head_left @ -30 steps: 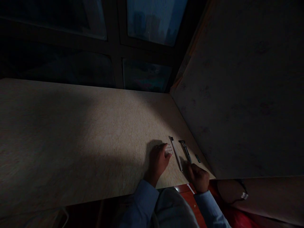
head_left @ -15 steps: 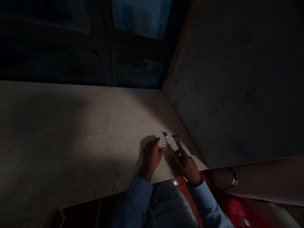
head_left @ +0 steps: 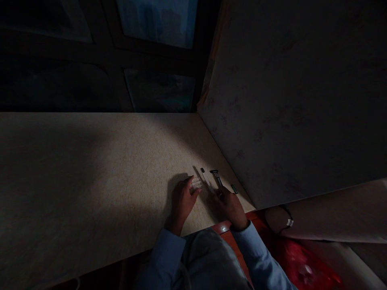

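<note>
My left hand (head_left: 183, 203) rests on the pale surface, thumb and fingers curved around a small clear, ribbed item (head_left: 196, 183) whose kind I cannot make out. My right hand (head_left: 229, 204) is closed on the lower handle of a slim toothbrush (head_left: 207, 180) with a dark head. The brush points away from me, and its shadow falls to its left, apart from it. Just right of the brush lies a razor (head_left: 216, 175) with a dark T-shaped head, its lower end hidden by my right hand. Farther right is a small dark green piece (head_left: 234, 189).
The marbled ledge (head_left: 136, 161) stretches left and back to dark-framed windows (head_left: 157, 22). A patterned wall (head_left: 272, 112) borders it on the right. Below its front edge are a red bag (head_left: 308, 266) and a dark cable with a white tag (head_left: 289, 222).
The toothbrush has been raised by my right hand, its shadow now standing apart from it. My left hand stays around the clear item. The view has turned slightly right.
</note>
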The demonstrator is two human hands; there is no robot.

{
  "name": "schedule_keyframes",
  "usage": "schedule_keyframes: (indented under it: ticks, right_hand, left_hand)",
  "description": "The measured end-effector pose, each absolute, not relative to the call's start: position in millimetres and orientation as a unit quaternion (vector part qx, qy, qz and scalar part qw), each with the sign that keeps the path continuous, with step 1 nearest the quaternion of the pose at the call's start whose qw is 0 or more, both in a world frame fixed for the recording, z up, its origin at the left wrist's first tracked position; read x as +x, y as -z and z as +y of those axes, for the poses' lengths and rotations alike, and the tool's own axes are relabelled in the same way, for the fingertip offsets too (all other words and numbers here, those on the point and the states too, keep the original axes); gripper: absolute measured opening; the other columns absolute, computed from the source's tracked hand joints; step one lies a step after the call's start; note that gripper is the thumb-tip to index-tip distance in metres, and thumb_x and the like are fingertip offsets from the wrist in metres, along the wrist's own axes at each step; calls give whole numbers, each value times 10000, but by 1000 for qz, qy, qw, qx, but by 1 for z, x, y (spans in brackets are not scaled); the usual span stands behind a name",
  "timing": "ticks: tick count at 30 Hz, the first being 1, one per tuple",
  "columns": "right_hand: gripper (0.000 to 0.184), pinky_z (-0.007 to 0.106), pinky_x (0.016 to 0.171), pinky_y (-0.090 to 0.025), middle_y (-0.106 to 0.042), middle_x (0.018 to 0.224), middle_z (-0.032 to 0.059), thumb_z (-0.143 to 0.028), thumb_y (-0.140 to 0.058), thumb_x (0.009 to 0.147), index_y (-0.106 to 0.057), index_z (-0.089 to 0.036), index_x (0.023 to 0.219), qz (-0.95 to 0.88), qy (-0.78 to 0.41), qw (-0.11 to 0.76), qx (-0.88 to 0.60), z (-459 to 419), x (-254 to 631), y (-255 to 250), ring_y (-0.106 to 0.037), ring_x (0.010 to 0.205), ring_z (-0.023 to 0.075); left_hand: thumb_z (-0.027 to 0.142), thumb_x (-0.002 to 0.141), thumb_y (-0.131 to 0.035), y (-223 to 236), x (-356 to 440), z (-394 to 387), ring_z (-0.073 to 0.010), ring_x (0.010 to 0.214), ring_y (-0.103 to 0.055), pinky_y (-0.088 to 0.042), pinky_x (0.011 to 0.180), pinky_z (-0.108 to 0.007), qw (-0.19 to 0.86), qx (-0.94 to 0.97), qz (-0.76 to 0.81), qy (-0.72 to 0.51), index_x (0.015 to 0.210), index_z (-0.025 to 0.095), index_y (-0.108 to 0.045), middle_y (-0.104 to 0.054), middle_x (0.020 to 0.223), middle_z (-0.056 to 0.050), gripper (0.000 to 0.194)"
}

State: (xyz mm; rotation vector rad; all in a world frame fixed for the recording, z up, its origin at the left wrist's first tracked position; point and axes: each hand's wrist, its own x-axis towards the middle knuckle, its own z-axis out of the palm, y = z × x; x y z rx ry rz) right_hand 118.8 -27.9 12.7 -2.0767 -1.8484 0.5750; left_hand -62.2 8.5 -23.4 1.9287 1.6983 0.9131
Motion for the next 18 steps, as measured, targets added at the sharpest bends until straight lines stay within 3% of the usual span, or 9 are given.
schedule_keyframes:
  ticks: [8,18]
  right_hand:
    - [422,263,481,-294,-553,500,4,-572,-423,882,-601,-191,854,-598,-205,230,-740,-44,157,-26,-535,458,173]
    - [261,264,561,-322,-714,784,97,-418,-535,902,-645,-183,886,-580,-135,138,-792,-33,173,-11,-672,700,218]
  left_hand:
    - [251,779,-749,28,-65,0,-221,945,-668,-564,814,-340,198,689,598,-358,1233,233,-627,-705,1014,-67,471]
    - [257,766,-763,28,-34,-7,-251,981,-644,-543,868,-392,168,721,582,-335,1246,229,-634,-709,1035,-76,498]
